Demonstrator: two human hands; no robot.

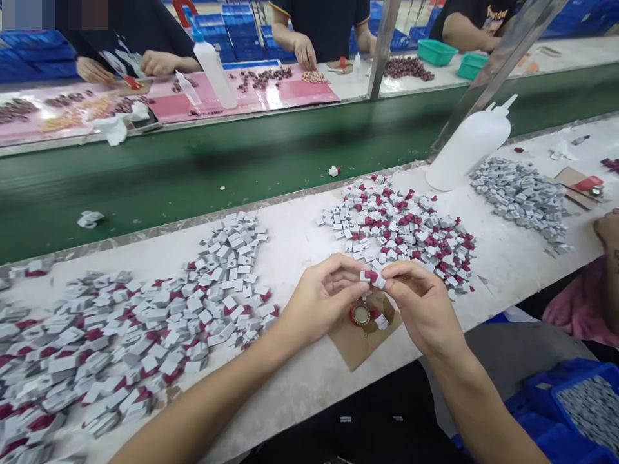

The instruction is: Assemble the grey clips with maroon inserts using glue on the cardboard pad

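Note:
Both hands meet over a brown cardboard piece (355, 351) near the table's front edge. My left hand (324, 296) pinches the left end of a small grey and dark red part (371, 276). The right end of that part is between the thumb and fingers of my right hand (420, 299). Below them on the cardboard are a round red-rimmed cap (360, 314) and another grey and red piece (381, 321). Behind my hands lies a pile of grey and red parts (406, 225). A wider pile of similar parts (145, 328) spreads to the left.
A white bottle (469, 145) stands behind the right side, beside a slanted metal post (498, 71). Farther right is a grey pile (522, 196). A green belt (217, 171) runs behind the table, with people working beyond it. Another person's arm (609, 238) shows at right, above a blue crate (561, 393).

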